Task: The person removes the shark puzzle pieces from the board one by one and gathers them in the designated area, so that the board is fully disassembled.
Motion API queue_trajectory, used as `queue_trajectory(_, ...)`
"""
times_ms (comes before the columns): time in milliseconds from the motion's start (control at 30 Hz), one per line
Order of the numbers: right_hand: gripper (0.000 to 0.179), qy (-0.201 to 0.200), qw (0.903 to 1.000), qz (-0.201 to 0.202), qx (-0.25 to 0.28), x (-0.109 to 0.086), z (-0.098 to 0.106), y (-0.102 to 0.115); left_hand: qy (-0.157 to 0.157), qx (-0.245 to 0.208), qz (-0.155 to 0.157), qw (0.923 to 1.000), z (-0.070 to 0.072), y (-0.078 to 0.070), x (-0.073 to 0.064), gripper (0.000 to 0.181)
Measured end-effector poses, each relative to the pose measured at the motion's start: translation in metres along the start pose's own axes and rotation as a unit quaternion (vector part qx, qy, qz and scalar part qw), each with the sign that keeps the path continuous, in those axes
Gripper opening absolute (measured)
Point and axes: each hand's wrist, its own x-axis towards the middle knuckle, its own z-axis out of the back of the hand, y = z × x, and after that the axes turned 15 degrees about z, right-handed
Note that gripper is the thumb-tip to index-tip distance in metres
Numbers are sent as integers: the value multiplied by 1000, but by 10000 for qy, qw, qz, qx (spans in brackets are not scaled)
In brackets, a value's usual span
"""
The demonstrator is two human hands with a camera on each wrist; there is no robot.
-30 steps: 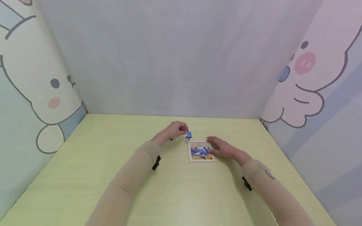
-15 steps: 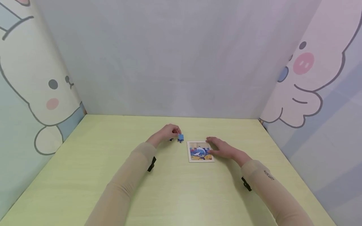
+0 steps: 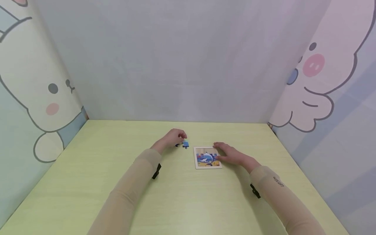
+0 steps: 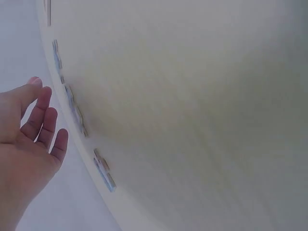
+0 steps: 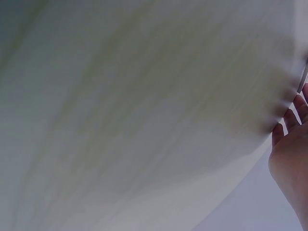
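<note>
My left hand (image 3: pixel 173 137) hovers over loose blue jigsaw pieces, fingers loosely bent and holding nothing. One jigsaw piece (image 3: pixel 185 144) lies just past its fingertips; a darker one (image 3: pixel 177 145) is partly hidden under the hand. From the left wrist, three flat pieces (image 4: pixel 76 111) show in a row on the table beside the left hand (image 4: pixel 33 130). A square white-framed puzzle (image 3: pixel 207 167) bears a dolphin picture, with bare wood along its far part. My right hand (image 3: pixel 230 154) rests at its right edge, thumb on the picture side and fingers extended toward the far corner.
The pale yellow-green table (image 3: pixel 188 199) reaches back to a grey curtain wall (image 3: pixel 182 65). Side panels with cartoon animals (image 3: pixel 317 71) stand left and right. Both sleeved forearms come in from the near edge, each with a black strap (image 3: pixel 157 171).
My left hand has moved left from the puzzle frame with a blue piece, set it down among the loose pieces, and let go. The right hand stays on the frame.
</note>
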Motion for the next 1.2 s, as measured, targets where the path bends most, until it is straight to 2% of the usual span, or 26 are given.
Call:
queue_trajectory(267,65,3,10000,-38,8,0,1,-1,-101,340,-339,9988,0,-20,-11,20)
queue_trajectory(433,58,-71,9998,194,15,-1,1,-1,-266,561,-417,9972,-8,-29,-20,22)
queue_trajectory(600,49,21,9991,396,-136,-2,1,0,-319,595,-434,9968,-18,-32,-31,23)
queue_trajectory(867,36,205,9976,591,-294,2,1,2,-485,954,-549,9927,-34,-38,-44,23)
queue_trajectory(1200,33,131,9938,1014,-431,1,-2,5,-365,1417,-659,9870,-51,-44,-57,39)
